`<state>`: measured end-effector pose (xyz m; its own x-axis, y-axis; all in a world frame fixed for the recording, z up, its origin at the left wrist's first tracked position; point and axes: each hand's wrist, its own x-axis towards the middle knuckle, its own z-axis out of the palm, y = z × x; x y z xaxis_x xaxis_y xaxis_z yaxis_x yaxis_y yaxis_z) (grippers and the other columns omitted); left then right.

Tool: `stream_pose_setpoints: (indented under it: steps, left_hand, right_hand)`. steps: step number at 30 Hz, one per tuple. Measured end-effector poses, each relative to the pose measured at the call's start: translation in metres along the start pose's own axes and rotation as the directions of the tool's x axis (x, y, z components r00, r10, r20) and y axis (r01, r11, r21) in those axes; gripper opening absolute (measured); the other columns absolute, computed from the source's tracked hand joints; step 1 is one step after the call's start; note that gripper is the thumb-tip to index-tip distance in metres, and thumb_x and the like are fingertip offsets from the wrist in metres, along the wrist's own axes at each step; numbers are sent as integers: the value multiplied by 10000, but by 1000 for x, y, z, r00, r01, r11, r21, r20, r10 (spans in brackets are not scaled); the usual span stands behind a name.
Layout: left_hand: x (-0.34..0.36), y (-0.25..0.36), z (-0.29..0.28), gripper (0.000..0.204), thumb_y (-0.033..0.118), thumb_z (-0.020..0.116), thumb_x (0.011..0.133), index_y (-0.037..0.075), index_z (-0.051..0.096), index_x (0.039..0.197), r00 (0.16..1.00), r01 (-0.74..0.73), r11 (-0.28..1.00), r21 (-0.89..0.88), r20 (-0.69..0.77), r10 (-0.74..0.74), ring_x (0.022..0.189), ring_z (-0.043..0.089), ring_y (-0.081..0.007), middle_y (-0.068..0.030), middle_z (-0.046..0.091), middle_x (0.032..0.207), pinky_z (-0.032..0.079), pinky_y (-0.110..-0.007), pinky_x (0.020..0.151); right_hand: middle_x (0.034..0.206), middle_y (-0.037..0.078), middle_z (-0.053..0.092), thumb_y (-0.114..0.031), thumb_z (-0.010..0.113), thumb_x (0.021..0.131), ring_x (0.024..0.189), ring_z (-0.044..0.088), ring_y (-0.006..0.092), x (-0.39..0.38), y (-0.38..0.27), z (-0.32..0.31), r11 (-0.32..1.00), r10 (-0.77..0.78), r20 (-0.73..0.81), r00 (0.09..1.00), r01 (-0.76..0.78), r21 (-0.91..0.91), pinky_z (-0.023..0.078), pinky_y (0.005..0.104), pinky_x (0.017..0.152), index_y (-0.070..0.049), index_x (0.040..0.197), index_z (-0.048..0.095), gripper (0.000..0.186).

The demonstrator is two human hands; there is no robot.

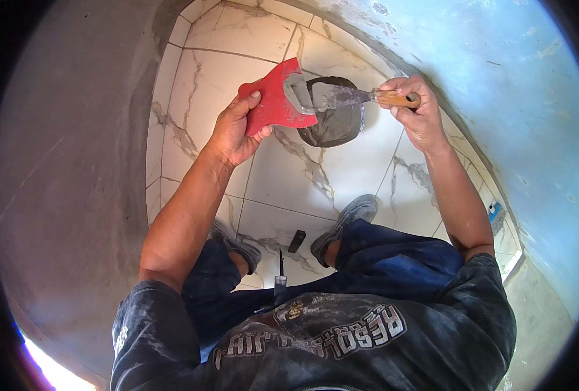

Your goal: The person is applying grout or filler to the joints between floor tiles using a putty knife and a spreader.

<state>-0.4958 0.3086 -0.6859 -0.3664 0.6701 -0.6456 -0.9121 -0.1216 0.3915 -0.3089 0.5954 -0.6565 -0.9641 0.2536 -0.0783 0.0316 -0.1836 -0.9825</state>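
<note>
My left hand [237, 126] is closed on a red flexible spreader [268, 98], thumb on top and fingers beneath. Grey paste [297, 93] lies along the spreader's right edge. In my right hand [417, 112] is a putty knife, its wooden handle [393, 98] gripped between thumb and fingers. The putty knife's blade [341, 96] points left, smeared with grey paste, and its tip meets the paste on the spreader. Below both tools a dark round tub [360, 124] holds more grey paste. Blade and spreader hide part of the tub.
White marble-patterned tiles [283, 179] cover the floor. A grey wall [74, 150] rises at the left and a pale bluish wall [498, 78] at the right. Between my shoes lies a small black block [296, 241], near a thin pointed tool [281, 277]. A blue object [494, 210] sits by the right wall.
</note>
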Motion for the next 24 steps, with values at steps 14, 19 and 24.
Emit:
stream_pose_setpoints:
  steps: [14,19,24]
  left_hand:
    - [0,7,-10,271,166,519,975,71,497,1228,997,-69,990,120,-24,73,826,635,-156,-78,596,1061,537,-264,495]
    - [-2,7,-10,281,180,522,975,74,497,1234,994,-70,985,157,-70,82,831,636,-159,-70,595,1065,546,-263,506]
    - [-6,6,-10,281,180,516,977,75,495,1236,994,-75,984,162,-71,88,830,635,-160,-71,594,1067,548,-262,510]
  right_hand:
    - [911,117,624,-149,678,879,780,645,153,2,23,-12,913,264,-358,896,-351,-207,542,271,696,-1,1031,531,258]
    - [866,92,621,-155,649,917,770,628,131,6,56,-5,763,331,-328,885,-456,-458,525,275,683,5,1048,506,251]
    - [875,103,674,-219,681,874,779,634,161,4,76,-11,669,254,-297,921,-389,-634,490,317,733,-4,1037,540,305]
